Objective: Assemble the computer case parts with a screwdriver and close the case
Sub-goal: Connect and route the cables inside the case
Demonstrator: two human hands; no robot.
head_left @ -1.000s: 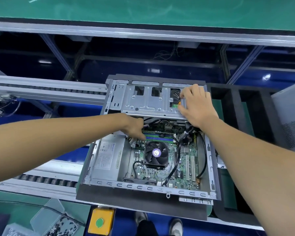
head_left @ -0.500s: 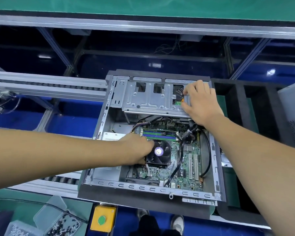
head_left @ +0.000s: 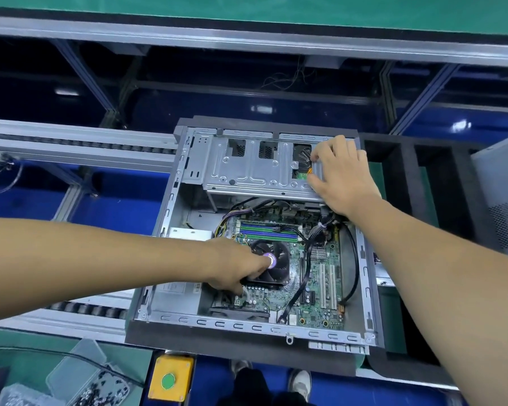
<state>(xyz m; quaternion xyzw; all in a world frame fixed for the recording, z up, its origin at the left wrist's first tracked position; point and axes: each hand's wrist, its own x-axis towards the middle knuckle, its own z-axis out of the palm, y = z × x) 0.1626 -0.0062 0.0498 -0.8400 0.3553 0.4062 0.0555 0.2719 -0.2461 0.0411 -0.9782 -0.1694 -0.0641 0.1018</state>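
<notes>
The right hand [head_left: 342, 175] pinches the drive cage [head_left: 255, 174] edge, apparently seating it, while the loosely open left hand [head_left: 238, 266] steadies on the fan [head_left: 272, 266].

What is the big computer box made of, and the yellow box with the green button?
The computer case looks like bare sheet metal: dull silver-grey, with stamped slots and folded edges. The yellow box looks like painted metal or plastic; its smooth, even colour leaves that open.

One open case [head_left: 255, 325], one fan [head_left: 273, 266], two hands [head_left: 235, 266] [head_left: 342, 175], two shoes [head_left: 301, 380].
</notes>
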